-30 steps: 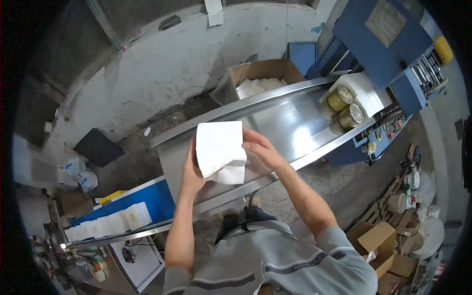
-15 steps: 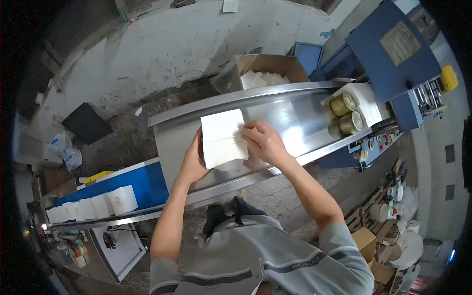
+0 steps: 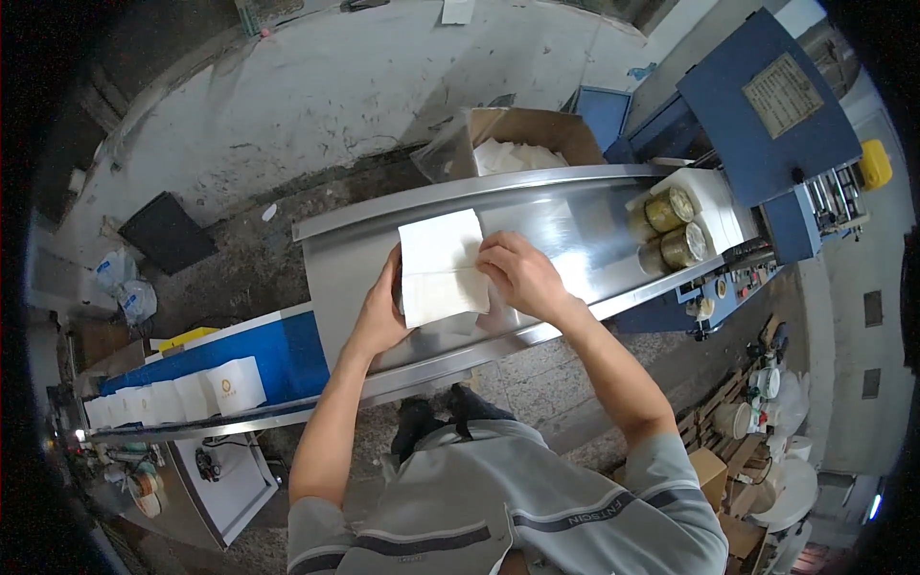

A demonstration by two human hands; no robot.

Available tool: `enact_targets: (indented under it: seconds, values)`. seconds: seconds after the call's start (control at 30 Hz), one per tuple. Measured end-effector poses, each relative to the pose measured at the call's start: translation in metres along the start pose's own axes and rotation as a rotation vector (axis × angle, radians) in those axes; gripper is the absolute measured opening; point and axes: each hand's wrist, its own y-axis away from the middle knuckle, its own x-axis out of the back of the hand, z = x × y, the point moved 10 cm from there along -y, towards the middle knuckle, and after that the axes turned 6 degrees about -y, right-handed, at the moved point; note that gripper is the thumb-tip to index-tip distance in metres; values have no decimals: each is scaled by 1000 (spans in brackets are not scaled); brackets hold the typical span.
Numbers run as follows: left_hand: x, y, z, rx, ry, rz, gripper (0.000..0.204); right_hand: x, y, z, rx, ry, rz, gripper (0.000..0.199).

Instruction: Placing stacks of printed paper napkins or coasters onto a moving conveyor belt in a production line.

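A thin bundle of white folded paper napkins (image 3: pixel 444 254) stands over the steel table, with a crease line across its face. Wrapped round its left edge is my left hand (image 3: pixel 385 321), its fingers partly hidden behind the paper. My right hand (image 3: pixel 525 278) pinches the bundle's right edge at mid-height, thumb and fingertips together. Below and behind the paper is the shiny steel tabletop (image 3: pixel 565 225). On a blue conveyor belt (image 3: pixel 295 359) at the left, several white napkin stacks (image 3: pixel 237 385) stand in a row, the nearest bearing a small gold print.
Two round metal-topped jars (image 3: pixel 683 245) sit beside white paper (image 3: pixel 707 206) at the table's right end, next to a blue machine (image 3: pixel 757 144). Behind the table, a cardboard box (image 3: pixel 561 132) holds loose white paper. A raised steel rim (image 3: pixel 412 199) runs along the far edge.
The napkin stacks on the belt have slid slightly left. Both hands keep their grip on the napkins, which sit slightly further right in the picture. The whole view has shifted a little.
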Motion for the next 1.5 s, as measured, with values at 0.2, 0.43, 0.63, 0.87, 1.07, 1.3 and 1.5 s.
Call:
enact_targets:
  seconds: [0.2,0.43,0.63,0.87,1.07,1.3,1.5]
  values:
    - [0,0,-1,-37,-20,9,103,-4,-10,0,11,23,-81,10]
    - [-3,-3,-7,24,33,-31,103,-6,-20,-5,6,59,-117,12]
    - [-2,-1,-12,42,15,-40,106,-16,-21,-10,26,71,-147,13]
    - [0,0,-14,-13,-36,-21,110,-19,-13,2,-75,24,-63,15]
    - [0,-4,-9,-51,-67,-3,113,-7,-9,22,-190,-186,44,9]
    - [-1,-5,-19,31,-38,24,114,75,-29,63,-273,-494,458,15]
    - [-1,-10,3,-8,-94,71,116,134,-58,234,-525,-487,697,32]
